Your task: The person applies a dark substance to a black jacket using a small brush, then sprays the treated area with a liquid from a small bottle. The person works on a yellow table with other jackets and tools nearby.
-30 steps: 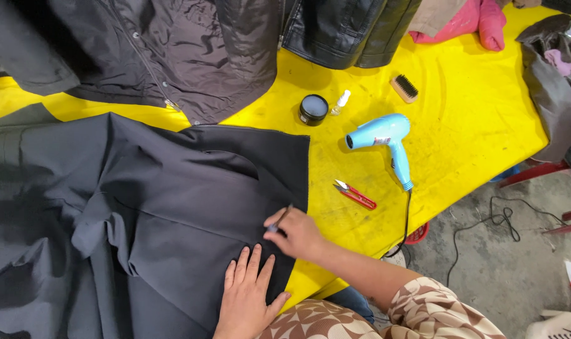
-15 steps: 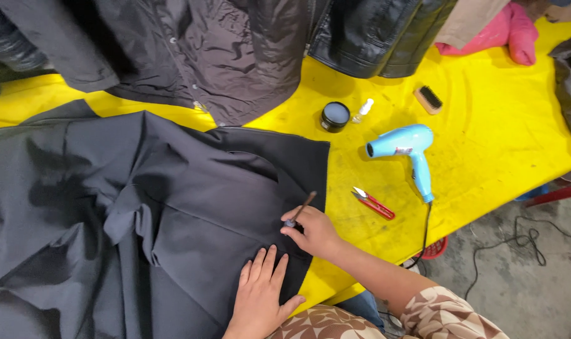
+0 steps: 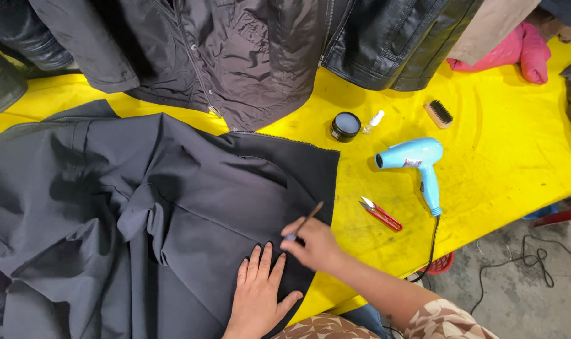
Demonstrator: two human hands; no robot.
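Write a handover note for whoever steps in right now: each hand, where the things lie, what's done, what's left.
Left hand: flat, fingers spread, pressing the dark grey fabric garment near its lower edge.
Right hand: pinching a thin brush-like stick, tip down on the fabric beside the left fingers.
On the yellow table cover: small round black tin, open; small white bottle; wooden bristle brush; light blue hair dryer; red thread snips.
Done: garment spread, tin open.
Left: spot work at the edge is under way; its extent cannot be told.

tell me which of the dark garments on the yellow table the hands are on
The dark grey garment spread flat nearest the person: the left hand presses on it and the right hand holds a thin brush there. The brown jacket and black leather jacket lie untouched.
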